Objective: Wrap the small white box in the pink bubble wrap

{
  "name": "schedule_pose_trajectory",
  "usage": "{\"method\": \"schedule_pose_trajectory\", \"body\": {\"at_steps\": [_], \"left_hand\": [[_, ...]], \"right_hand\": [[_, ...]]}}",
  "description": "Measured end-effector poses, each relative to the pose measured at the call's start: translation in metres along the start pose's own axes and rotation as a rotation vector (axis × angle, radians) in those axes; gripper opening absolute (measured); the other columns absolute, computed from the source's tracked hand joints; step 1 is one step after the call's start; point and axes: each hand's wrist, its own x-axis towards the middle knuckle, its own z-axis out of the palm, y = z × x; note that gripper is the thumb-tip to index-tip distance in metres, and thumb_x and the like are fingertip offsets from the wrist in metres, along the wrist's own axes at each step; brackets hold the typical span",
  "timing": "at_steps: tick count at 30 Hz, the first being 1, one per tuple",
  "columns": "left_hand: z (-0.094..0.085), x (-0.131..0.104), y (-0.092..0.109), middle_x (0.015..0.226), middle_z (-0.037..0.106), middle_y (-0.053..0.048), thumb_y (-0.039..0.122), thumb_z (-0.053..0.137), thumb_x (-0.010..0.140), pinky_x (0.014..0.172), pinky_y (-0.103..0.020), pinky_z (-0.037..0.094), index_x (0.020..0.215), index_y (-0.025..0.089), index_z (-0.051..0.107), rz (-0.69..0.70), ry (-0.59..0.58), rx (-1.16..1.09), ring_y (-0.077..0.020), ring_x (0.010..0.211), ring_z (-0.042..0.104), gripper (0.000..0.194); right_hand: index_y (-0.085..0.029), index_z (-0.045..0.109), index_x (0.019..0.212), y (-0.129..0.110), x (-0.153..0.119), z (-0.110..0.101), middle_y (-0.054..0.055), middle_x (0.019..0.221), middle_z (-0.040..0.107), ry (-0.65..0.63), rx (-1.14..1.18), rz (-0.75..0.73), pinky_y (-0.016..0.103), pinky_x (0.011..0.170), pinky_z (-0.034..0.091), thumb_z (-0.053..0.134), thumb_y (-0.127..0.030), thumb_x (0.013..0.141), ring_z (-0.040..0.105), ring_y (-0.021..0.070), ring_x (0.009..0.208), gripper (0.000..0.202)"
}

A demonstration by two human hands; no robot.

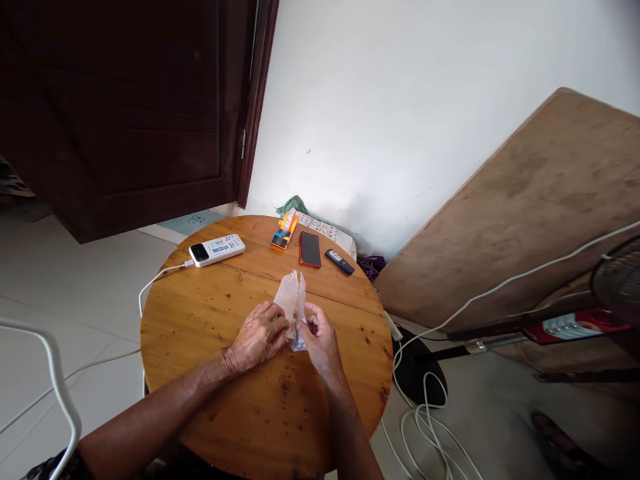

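A piece of clear bubble wrap (289, 293) stands up between my two hands over the middle of the round wooden table (200, 373). My left hand (260, 333) has its fingers curled on the wrap's left side. On the right side my right hand (319, 337) pinches it between thumb and fingers. The wrap looks folded, with its upper end sticking up away from me. Whether something lies inside it I cannot tell, since the fingers cover its lower part.
Along the table's far side lie a white power bank (220, 251) with a cable plugged in, an orange tape dispenser (285, 230), a red-edged phone (310, 250) and a small dark device (340, 261). Coiled white cable (430, 413) and a fan's base (423, 367) are on the floor at right.
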Motion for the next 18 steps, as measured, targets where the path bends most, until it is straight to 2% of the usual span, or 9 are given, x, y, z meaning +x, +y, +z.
{"method": "schedule_pose_trajectory", "body": {"at_steps": [7, 14, 18], "left_hand": [[0.0, 0.0, 0.0, 0.089, 0.065, -0.005, 0.012, 0.055, 0.087, 0.079, -0.033, 0.044, 0.086, 0.02, 0.065, 0.008, 0.014, -0.013, -0.0201, 0.085, 0.053, 0.013], [0.001, 0.0, 0.0, 0.088, 0.066, -0.005, 0.011, 0.055, 0.087, 0.079, -0.033, 0.045, 0.085, 0.02, 0.066, 0.007, 0.024, -0.016, -0.0201, 0.085, 0.054, 0.014], [0.001, 0.0, 0.0, 0.09, 0.067, -0.005, 0.013, 0.056, 0.088, 0.08, -0.033, 0.046, 0.087, 0.02, 0.067, -0.009, 0.012, -0.028, -0.0201, 0.086, 0.055, 0.013]], "right_hand": [[-0.017, 0.062, 0.111, -0.011, 0.006, 0.001, 0.0, 0.075, 0.065, 0.006, -0.054, -0.062, 0.025, 0.061, 0.048, 0.061, -0.028, 0.077, 0.058, 0.0147, 0.065, 0.036], [-0.016, 0.067, 0.106, -0.018, 0.012, 0.014, 0.001, 0.072, 0.068, 0.039, -0.108, -0.062, 0.027, 0.062, 0.05, 0.062, -0.03, 0.075, 0.061, 0.0163, 0.064, 0.035], [-0.015, 0.067, 0.107, -0.02, 0.006, 0.015, 0.006, 0.082, 0.074, 0.024, -0.088, -0.023, 0.031, 0.07, 0.054, 0.06, -0.032, 0.077, 0.068, 0.0198, 0.073, 0.036]]}}
